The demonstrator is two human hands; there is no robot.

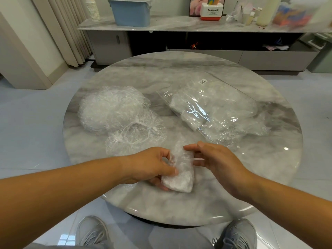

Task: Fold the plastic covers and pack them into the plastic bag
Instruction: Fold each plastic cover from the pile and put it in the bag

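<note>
Marble-patterned grey-white round table [179, 69], seen from the head camera, carried all the task's things. At the left of the table lay a heap of crinkled clear plastic covers [107, 108]. Just beside its near edge, and overlapping it, lay a loose clear cover with a white elastic rim [136, 137], unfolded. Nearer the person, the left hand [152, 166] gripped a folded white-clear cover bundle [179, 177], thumb on top and fingers curled beneath its lower end. The bundle was a narrow, compact oblong at the near edge of the table. The right hand [215, 159] was spread and relaxed, its straight fingertips at the upper end of the bundle and closed round nothing. Farther back and to the right lay a flat transparent plastic bag [224, 112], glossy and wrinkled, with pale folded plastic showing inside it and a small barcode label [203, 81] near its far end. Behind the table a grey marble-topped shelf [179, 26] bore a stack of white paper cups [92, 9], a blue plastic bin [131, 13] and a white-and-red Panasonic box [212, 11]. Two grey shoes [91, 230] stood on the pale floor below.
</note>
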